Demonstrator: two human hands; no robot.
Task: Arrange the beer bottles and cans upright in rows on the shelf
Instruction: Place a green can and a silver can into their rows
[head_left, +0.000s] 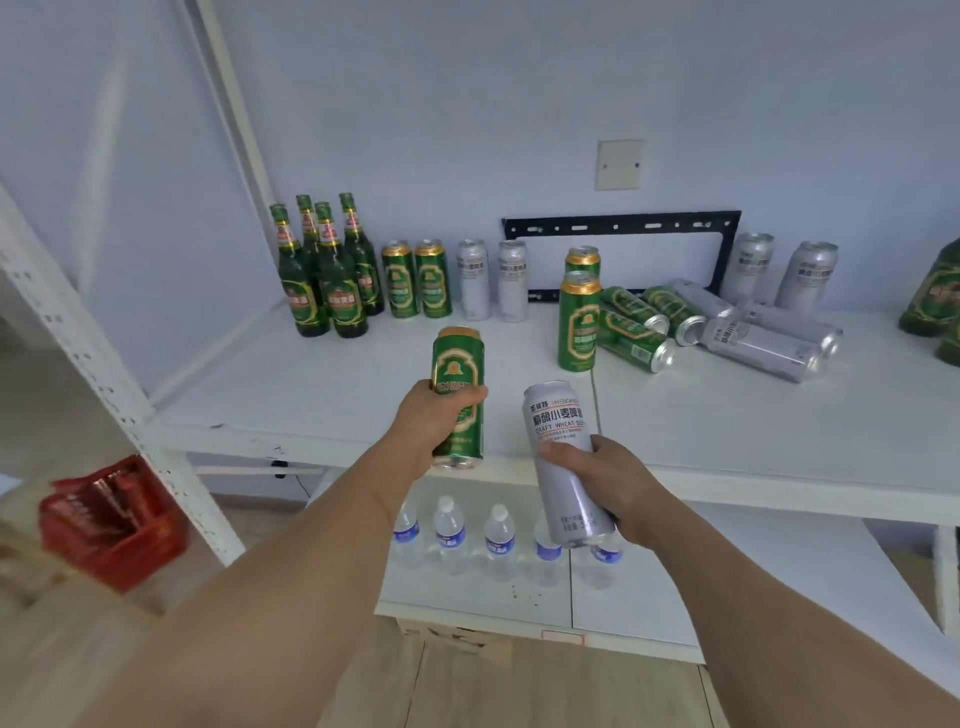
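Note:
My left hand (434, 415) grips a green beer can (458, 364) upright above the front edge of the white shelf (291, 384). My right hand (605, 480) grips a silver beer can (558, 426), tilted slightly, in front of the shelf edge. At the back left stand several green bottles (332, 275), two green cans (415, 280) and two silver cans (493, 280) in a row. Two more green cans (579, 319) stand upright mid-shelf. Several green cans (636, 327) and silver cans (763, 338) lie on their sides to the right.
Two silver cans (779, 273) stand at the back right, and green bottles (935, 306) show at the right edge. A black metal bracket (623, 226) leans on the wall. Water bottles (498, 535) stand on the lower shelf. A red crate (114, 519) sits on the floor at left.

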